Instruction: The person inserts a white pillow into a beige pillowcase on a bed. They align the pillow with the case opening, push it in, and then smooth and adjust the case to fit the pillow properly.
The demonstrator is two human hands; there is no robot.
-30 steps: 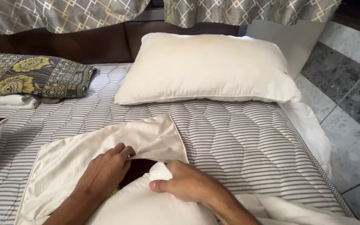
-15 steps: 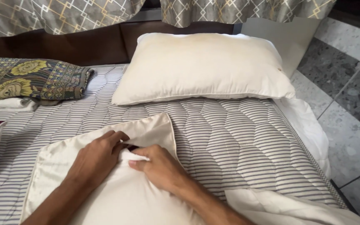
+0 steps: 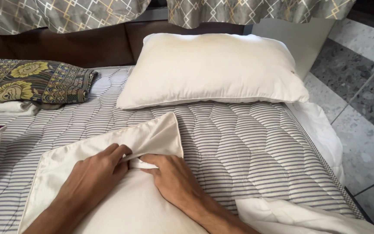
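Both hands closed in, left hand (image 3: 92, 173) and right hand (image 3: 172, 177) pinching cream pillowcase (image 3: 122, 203) flap; cased pillow (image 3: 211, 71) beyond, patterned folded blanket (image 3: 31, 81) far-left of it.

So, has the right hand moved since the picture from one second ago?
Yes. The right hand slid left along the cream pillowcase, toward its flap edge, and now meets the left hand there. The dark red gap between them is covered.

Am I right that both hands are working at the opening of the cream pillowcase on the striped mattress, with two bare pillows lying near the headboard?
Not quite: the head view shows only one cream pillow near the headboard. The rest holds: left hand and right hand meet at the cream pillowcase opening on the striped mattress.
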